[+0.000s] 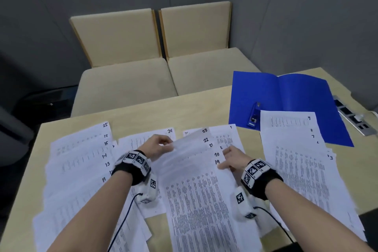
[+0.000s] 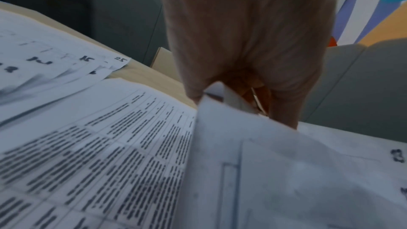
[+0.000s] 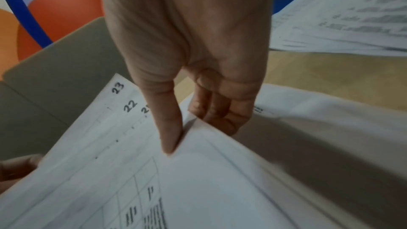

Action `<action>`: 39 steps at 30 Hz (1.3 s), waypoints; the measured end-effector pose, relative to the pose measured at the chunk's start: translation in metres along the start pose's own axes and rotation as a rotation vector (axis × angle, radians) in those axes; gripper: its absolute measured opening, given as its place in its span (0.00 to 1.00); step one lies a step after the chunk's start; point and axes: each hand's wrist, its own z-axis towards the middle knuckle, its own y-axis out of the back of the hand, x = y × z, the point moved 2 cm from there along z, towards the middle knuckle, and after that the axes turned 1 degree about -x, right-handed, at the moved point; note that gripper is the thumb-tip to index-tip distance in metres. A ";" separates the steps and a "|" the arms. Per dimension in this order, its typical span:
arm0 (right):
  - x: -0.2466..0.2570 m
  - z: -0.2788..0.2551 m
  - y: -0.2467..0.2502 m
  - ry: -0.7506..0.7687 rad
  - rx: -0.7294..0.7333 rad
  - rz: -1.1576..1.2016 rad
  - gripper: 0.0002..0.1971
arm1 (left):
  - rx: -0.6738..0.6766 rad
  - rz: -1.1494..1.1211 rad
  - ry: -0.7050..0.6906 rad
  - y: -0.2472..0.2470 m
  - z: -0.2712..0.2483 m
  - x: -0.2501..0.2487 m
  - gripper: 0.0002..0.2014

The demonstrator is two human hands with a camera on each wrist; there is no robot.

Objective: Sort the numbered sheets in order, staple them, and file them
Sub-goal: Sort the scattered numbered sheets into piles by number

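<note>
White printed sheets with handwritten numbers cover the table. A fanned middle stack (image 1: 190, 161) shows 19 to 23 on its right corners. My left hand (image 1: 158, 146) pinches the stack's upper left edge (image 2: 222, 111), lifting it a little. My right hand (image 1: 231, 158) grips the stack's right edge near the 19, thumb on top (image 3: 169, 128) and fingers curled under. A left pile (image 1: 81, 161) shows 11 to 25, and a right pile (image 1: 296, 153) shows 3 to 9. Sheet 24 (image 1: 143, 139) and sheet 1 (image 1: 225, 135) lie flat beneath. A blue stapler (image 1: 253, 115) rests on the open blue folder (image 1: 290, 96).
The folder lies at the table's back right, partly under the right pile. A power strip (image 1: 353, 116) sits at the right edge. Two beige chairs (image 1: 155, 51) stand behind the table. Cables run from both wrist cameras toward the near edge.
</note>
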 end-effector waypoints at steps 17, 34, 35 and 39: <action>0.003 0.013 -0.019 -0.041 -0.080 -0.227 0.13 | 0.002 -0.012 0.029 -0.005 0.002 0.018 0.04; -0.011 0.009 -0.015 0.090 -0.070 -0.053 0.15 | -0.336 0.782 0.243 0.029 0.043 0.059 0.25; -0.012 0.009 -0.015 0.084 -0.069 -0.031 0.14 | -0.348 0.793 0.212 0.031 0.045 0.059 0.23; -0.011 0.007 -0.011 0.055 -0.077 0.055 0.11 | -0.406 0.580 0.088 0.043 0.046 0.054 0.06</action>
